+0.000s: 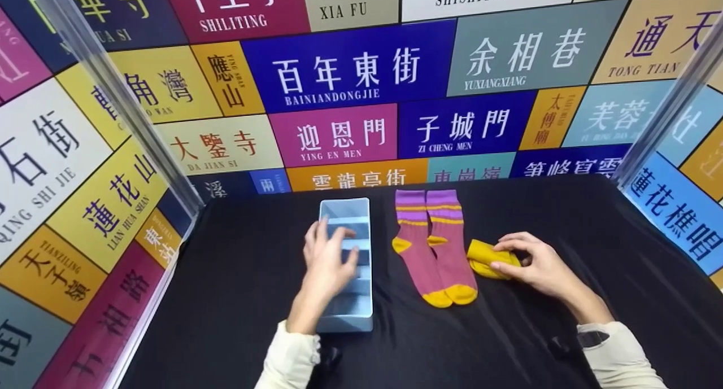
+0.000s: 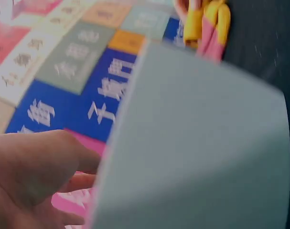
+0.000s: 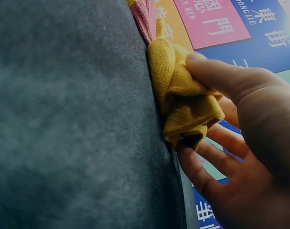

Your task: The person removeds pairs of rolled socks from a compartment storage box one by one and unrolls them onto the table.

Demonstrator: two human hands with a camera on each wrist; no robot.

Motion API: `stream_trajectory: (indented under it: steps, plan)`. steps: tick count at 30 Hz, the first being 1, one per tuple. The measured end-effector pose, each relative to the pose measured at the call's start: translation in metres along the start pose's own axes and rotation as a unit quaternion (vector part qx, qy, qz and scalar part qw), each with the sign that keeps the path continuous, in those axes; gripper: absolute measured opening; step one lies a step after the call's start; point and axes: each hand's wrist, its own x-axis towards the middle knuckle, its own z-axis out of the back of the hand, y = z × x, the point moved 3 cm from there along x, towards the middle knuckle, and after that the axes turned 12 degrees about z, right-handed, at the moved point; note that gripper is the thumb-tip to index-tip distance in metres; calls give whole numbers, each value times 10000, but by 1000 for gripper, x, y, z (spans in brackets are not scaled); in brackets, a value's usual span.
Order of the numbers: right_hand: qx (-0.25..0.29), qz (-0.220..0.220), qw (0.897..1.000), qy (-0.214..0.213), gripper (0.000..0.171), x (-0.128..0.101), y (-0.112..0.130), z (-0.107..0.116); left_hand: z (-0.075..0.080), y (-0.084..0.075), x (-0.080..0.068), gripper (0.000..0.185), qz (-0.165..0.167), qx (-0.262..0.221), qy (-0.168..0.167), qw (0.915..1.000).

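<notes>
The right hand (image 1: 539,267) pinches a rolled yellow sock (image 1: 490,258) on the black worktop (image 1: 565,208) — thumb on top, fingers curled beneath. Just left of it lies a flat purple sock pair (image 1: 435,245). The left hand (image 1: 327,259) rests over the blue divided organiser box (image 1: 345,208), fingers relaxed — gripping nothing.

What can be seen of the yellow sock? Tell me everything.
The yellow sock is a soft knit piece, mustard yellow, rolled or folded into a small bundle with a dark opening at one end in the right wrist view. It lies on the black cloth, just right of the purple socks, near their heels. The right hand pinches it between thumb and fingers. Whether it is one sock or a pair cannot be told.
</notes>
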Motion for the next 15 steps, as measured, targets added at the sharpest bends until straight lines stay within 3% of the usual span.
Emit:
stream_trajectory:
  steps: [3, 5, 10, 15]
  plan:
    - [-11, 12, 10000, -23, 26, 0, 1, 0, -1, -28, -8, 22, -682, -119, -159, 9975]
    - [-60, 8, 10000, 13, 25, 0, 2, 0, -3, -47, -13, 23, -1077, -221, -25, 9939]
    - [-132, -46, 9998, 149, 25, 0, -1, 0, -24, -94, -31, 31, -1743, -188, 807, 9812]
    - [-173, -106, 9995, 222, 25, -3, -5, 0, -66, -123, -53, 43, -2120, 312, 1507, 9651]
